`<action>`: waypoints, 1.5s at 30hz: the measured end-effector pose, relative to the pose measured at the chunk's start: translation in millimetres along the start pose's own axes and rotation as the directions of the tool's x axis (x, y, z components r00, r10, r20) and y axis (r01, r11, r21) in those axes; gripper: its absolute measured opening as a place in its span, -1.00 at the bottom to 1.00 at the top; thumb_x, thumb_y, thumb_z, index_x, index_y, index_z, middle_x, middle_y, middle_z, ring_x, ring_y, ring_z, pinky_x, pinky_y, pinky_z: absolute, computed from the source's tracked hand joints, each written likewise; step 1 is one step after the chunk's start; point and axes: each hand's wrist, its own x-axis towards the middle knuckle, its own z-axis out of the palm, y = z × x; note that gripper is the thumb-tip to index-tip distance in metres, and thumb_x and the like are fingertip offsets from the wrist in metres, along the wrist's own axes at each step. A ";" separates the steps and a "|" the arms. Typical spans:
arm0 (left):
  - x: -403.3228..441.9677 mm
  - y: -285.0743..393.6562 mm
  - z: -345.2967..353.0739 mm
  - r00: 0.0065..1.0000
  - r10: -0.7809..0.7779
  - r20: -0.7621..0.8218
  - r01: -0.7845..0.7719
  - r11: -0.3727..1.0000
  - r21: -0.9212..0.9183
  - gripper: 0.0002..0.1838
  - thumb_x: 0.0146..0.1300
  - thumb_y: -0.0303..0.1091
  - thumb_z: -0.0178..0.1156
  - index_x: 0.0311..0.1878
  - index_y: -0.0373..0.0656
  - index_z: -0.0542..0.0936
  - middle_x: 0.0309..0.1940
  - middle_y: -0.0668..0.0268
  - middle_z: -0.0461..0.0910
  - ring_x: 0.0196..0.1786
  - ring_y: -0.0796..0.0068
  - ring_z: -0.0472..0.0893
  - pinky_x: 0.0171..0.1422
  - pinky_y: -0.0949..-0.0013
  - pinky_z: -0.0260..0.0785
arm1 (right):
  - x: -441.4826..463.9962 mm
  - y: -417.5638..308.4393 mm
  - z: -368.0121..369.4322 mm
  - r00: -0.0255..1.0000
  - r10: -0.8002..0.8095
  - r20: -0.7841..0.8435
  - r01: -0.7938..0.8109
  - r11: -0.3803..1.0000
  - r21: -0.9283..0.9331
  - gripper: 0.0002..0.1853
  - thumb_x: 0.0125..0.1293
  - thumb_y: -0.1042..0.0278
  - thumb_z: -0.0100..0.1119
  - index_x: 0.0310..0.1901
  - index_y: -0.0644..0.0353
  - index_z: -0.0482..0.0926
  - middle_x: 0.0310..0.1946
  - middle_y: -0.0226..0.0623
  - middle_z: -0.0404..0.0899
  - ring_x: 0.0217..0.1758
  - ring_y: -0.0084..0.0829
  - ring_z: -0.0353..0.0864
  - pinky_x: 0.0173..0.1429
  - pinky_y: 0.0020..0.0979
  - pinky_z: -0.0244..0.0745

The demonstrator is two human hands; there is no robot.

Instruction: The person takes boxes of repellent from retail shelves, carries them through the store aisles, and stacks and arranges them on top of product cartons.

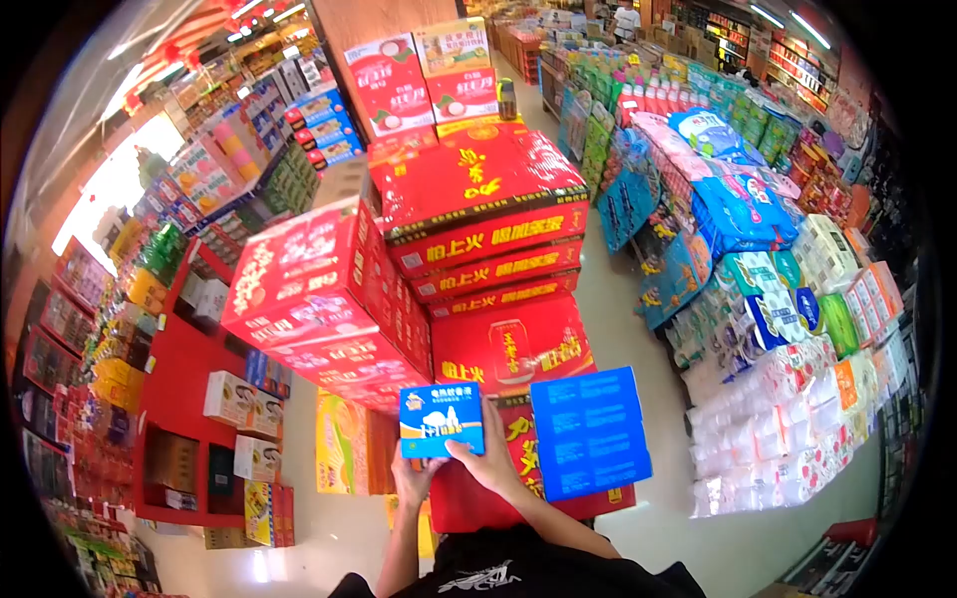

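Between my two hands is a small blue mosquito-repellent liquid box (441,409), its printed front facing up at me. My left hand (413,480) grips its lower left side from below. My right hand (488,453) is wrapped round the right side, with the thumb across the lower front. Just to the right lies a larger blue carton (590,434) with pale printed panels, resting on the red drink cartons (513,344) and apart from my hands. The undersides of the held box and some of my fingertips are hidden.
Stacked red cartons (329,284) rise ahead and to the left. A red shelf unit (184,399) with small boxes stands farther left. On the right, a long display holds tissue packs (768,419) and a blue bag (743,214). Floor aisles (628,369) run between the displays.
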 end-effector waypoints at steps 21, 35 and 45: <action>13.6 53.2 -17.5 0.909 -0.207 0.363 0.384 0.756 -0.530 -0.31 0.39 0.18 0.01 0.34 -0.20 0.25 0.28 0.19 0.35 0.35 0.34 0.31 0.47 0.13 0.06 | -4.1 -6.0 -2.3 0.995 0.093 0.046 -0.097 0.991 0.091 0.12 0.13 -0.07 0.38 0.47 0.38 -0.12 0.34 0.20 0.05 0.43 0.06 0.13 0.45 -0.03 0.13; 0.0 37.4 -26.6 0.879 -0.102 0.467 0.395 0.703 -0.591 -0.24 0.34 0.03 0.14 0.42 -0.14 0.06 0.34 0.21 0.25 0.39 0.34 0.25 0.48 0.13 0.05 | -18.5 -8.5 -9.1 0.998 -0.029 0.056 0.025 0.998 0.063 0.09 0.12 -0.07 0.38 0.44 0.44 -0.05 0.37 0.21 0.02 0.46 0.10 0.07 0.49 -0.05 0.05; -19.7 -10.1 -64.9 0.716 -0.110 0.689 0.514 0.751 -0.414 0.27 -0.07 -0.42 0.44 0.52 -0.06 -0.34 0.44 0.17 0.06 0.46 0.26 0.14 0.50 0.11 0.08 | -58.2 -6.2 -26.9 0.959 -0.135 0.249 0.149 0.988 -0.037 0.25 0.07 0.00 0.45 0.41 0.55 -0.32 0.41 0.31 -0.20 0.52 0.15 -0.17 0.55 -0.03 -0.12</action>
